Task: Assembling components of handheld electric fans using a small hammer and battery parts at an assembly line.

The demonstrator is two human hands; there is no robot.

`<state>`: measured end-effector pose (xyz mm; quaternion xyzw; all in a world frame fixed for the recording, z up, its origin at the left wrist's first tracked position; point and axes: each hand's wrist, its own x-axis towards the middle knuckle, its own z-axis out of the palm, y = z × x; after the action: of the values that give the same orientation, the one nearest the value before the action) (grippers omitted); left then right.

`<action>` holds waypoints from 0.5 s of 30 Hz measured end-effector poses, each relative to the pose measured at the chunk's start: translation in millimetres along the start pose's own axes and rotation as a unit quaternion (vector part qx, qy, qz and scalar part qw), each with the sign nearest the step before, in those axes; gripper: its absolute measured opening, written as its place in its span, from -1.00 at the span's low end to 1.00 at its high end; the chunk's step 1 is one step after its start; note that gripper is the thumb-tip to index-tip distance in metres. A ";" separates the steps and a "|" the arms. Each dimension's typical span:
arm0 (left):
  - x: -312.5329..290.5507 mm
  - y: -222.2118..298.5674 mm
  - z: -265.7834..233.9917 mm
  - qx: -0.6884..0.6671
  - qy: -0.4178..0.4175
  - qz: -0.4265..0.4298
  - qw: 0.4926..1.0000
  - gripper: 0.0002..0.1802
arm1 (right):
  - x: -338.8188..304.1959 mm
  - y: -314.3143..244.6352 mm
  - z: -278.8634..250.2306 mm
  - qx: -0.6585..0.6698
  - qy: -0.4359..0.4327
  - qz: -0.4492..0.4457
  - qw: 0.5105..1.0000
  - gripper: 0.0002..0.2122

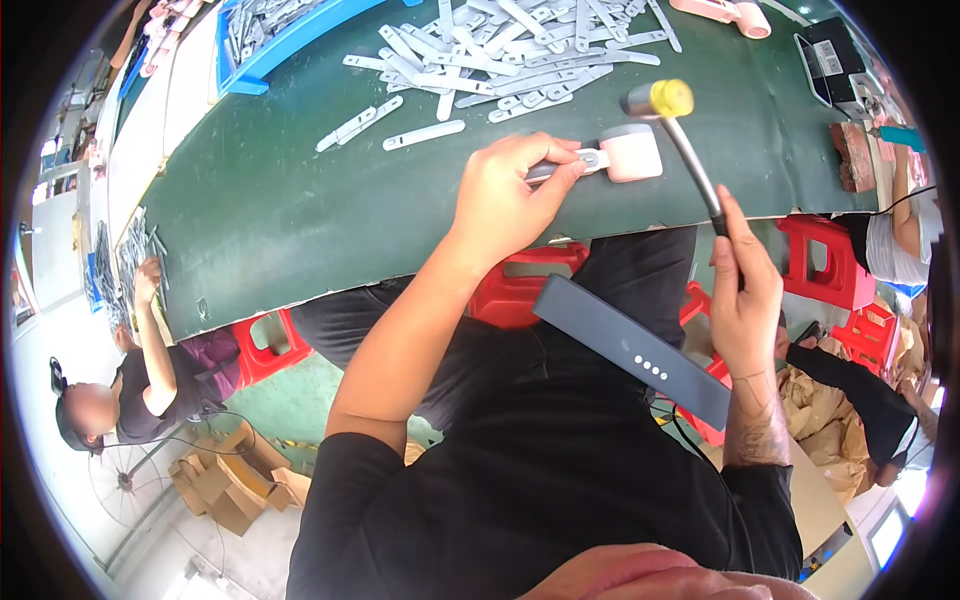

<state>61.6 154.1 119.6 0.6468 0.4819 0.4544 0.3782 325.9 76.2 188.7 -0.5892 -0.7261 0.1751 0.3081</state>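
Note:
My left hand [512, 195] is closed around the handle end of a small pink device [632, 158], pinching a grey strip against its pale neck. The device's rounded pink head, with a grey top, lies on the green table [300, 215] just right of my fingers. In my right hand [745, 280] is a mallet [690, 155], gripped by its black handle end. Its metal shaft slants up and left, and the yellow-faced head [668, 99] is above and slightly right of the pink head. Whether the mallet touches anything cannot be told; its yellow face is blurred.
Loose grey strips [500, 60] are heaped at the table's far side. A blue bin [290, 45] of strips stands far left. Another pink device [725, 12], a black box [838, 68] and a brick [851, 158] lie right. Co-workers sit both sides, one [150, 385] left.

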 end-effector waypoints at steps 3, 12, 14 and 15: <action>2.2 2.1 1.6 -0.004 0.000 0.012 1.000 -0.86 | -6.5 -2.8 -0.2 0.004 -0.103 0.103 0.989 -0.59; -23.8 -13.8 -39.5 0.209 0.012 0.115 0.971 -0.58 | 87.6 57.4 -18.1 0.125 0.022 0.203 0.971 -0.67; -14.1 -7.0 -25.2 0.193 0.015 0.128 0.973 -0.65 | 132.1 122.4 -33.1 0.040 0.092 0.147 0.984 -0.62; -11.6 -9.4 -22.5 0.198 0.015 0.130 0.971 -0.65 | 157.2 132.4 -36.8 0.006 0.111 0.155 0.982 -0.59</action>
<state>36.1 146.4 115.1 0.7588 0.4801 0.4047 0.1731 430.6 256.0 172.4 -0.7088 -0.5861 0.1588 0.3589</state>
